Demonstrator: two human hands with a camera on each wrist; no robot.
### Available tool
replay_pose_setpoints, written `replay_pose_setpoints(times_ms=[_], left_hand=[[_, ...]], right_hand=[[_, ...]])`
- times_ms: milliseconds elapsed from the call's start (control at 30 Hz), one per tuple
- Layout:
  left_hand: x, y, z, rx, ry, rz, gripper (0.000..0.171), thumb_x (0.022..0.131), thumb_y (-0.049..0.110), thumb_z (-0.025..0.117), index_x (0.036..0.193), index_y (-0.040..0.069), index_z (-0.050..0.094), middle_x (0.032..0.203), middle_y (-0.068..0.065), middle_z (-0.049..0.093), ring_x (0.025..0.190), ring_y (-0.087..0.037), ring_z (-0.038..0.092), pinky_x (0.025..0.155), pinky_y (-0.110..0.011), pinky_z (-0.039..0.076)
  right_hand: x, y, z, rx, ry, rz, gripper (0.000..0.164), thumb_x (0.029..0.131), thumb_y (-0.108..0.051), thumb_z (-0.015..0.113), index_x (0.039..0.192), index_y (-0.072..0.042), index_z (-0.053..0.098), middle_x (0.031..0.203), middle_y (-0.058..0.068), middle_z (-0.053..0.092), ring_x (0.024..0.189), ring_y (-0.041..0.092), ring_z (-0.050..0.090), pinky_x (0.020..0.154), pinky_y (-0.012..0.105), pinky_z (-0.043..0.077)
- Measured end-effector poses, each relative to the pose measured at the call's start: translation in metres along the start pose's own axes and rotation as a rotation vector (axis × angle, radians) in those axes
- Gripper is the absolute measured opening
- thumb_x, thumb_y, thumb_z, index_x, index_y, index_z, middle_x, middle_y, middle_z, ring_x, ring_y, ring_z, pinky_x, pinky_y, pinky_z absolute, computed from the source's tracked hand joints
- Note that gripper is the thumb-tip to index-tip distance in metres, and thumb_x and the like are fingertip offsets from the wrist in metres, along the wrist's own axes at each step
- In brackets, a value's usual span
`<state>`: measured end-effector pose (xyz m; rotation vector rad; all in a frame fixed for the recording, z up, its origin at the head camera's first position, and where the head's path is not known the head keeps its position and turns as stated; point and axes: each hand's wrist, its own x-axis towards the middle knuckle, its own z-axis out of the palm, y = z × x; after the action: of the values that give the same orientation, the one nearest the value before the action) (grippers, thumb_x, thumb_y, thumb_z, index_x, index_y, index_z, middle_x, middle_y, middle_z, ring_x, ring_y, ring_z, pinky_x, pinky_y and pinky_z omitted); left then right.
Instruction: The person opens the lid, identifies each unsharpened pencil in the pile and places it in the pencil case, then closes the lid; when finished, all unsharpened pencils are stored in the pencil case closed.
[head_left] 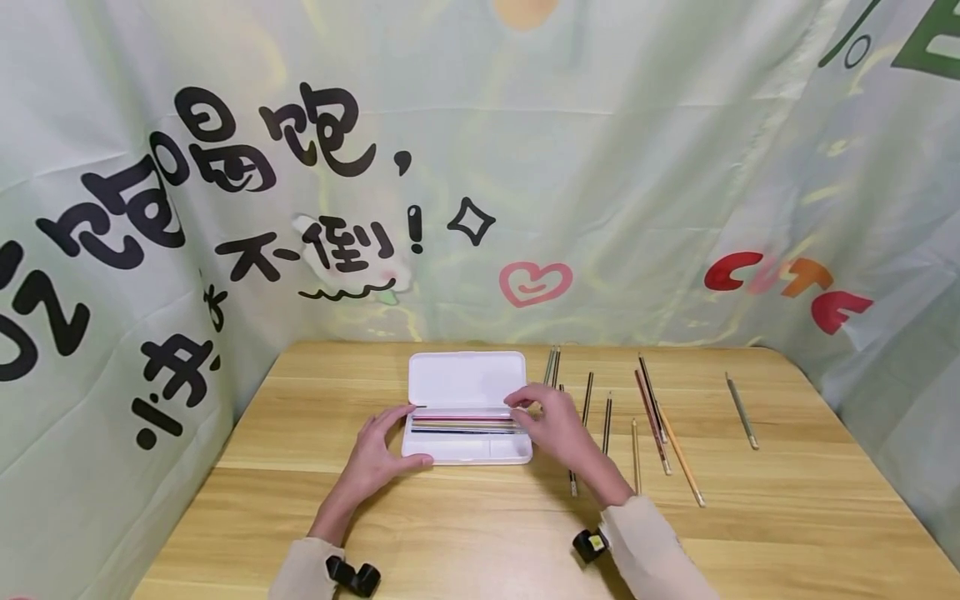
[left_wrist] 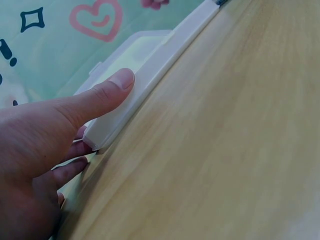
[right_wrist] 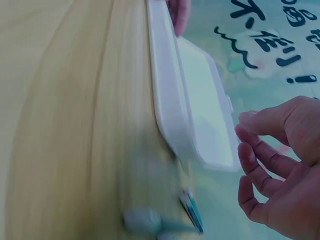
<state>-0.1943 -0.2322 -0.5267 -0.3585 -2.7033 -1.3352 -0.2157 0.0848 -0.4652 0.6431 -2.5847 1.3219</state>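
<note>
A white pencil case [head_left: 468, 457] lies on the table with its lid [head_left: 467, 377] raised at the back. Several pencils [head_left: 465, 425] lie side by side in its tray. My left hand [head_left: 377, 454] holds the case's left end: the thumb [left_wrist: 107, 92] presses on the front wall and the other fingers reach round the end. Over the case's right end is my right hand [head_left: 553, 421], fingers loosely bent with thumb and index tips close together. In the right wrist view nothing shows between those fingers [right_wrist: 262, 165].
Several loose pencils lie right of the case, among them black ones [head_left: 588, 400], a dark red one [head_left: 652, 423], an orange one [head_left: 684, 460] and a grey one [head_left: 742, 410] farther right. A printed cloth [head_left: 637, 208] hangs behind the wooden table [head_left: 480, 533].
</note>
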Motion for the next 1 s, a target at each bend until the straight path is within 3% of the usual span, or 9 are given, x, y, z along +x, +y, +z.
replay_pose_setpoints(times_ms=[367, 467, 833, 1000], left_hand=[[0.0, -0.001, 0.0, 0.013, 0.0, -0.008, 0.093, 0.068, 0.046, 0.096, 0.146, 0.015, 0.056, 0.147, -0.011, 0.055, 0.14, -0.036, 0.045, 0.123, -0.059, 0.012], [0.0, -0.001, 0.0, 0.013, -0.003, -0.01, 0.092, 0.068, 0.046, 0.096, 0.146, 0.015, 0.057, 0.146, -0.012, 0.056, 0.14, -0.036, 0.045, 0.123, -0.059, 0.012], [-0.001, 0.002, 0.001, -0.004, -0.004, -0.037, 0.093, 0.068, 0.044, 0.096, 0.146, 0.016, 0.056, 0.149, -0.013, 0.054, 0.144, -0.041, 0.039, 0.121, -0.065, 0.014], [-0.002, 0.003, 0.0, 0.008, -0.008, -0.072, 0.093, 0.067, 0.046, 0.096, 0.147, 0.02, 0.056, 0.151, -0.011, 0.052, 0.146, -0.045, 0.033, 0.117, -0.069, 0.021]], right_hand=[[-0.032, 0.017, -0.057, -0.123, 0.118, -0.049, 0.023, 0.089, 0.002, 0.076, 0.111, -0.005, 0.075, 0.097, 0.0, 0.074, 0.087, 0.016, 0.066, 0.069, 0.043, 0.058], [-0.041, 0.024, -0.07, -0.156, 0.141, -0.017, 0.025, 0.09, 0.001, 0.076, 0.114, -0.006, 0.074, 0.096, 0.0, 0.073, 0.086, 0.015, 0.065, 0.069, 0.043, 0.058], [-0.06, 0.057, -0.109, -0.217, 0.229, 0.06, 0.026, 0.093, -0.001, 0.073, 0.12, -0.004, 0.071, 0.097, 0.005, 0.072, 0.085, 0.017, 0.064, 0.064, 0.022, 0.052], [-0.066, 0.07, -0.122, -0.244, 0.218, 0.149, 0.026, 0.095, -0.004, 0.072, 0.121, -0.001, 0.07, 0.1, 0.01, 0.071, 0.088, 0.024, 0.065, 0.065, 0.023, 0.054]])
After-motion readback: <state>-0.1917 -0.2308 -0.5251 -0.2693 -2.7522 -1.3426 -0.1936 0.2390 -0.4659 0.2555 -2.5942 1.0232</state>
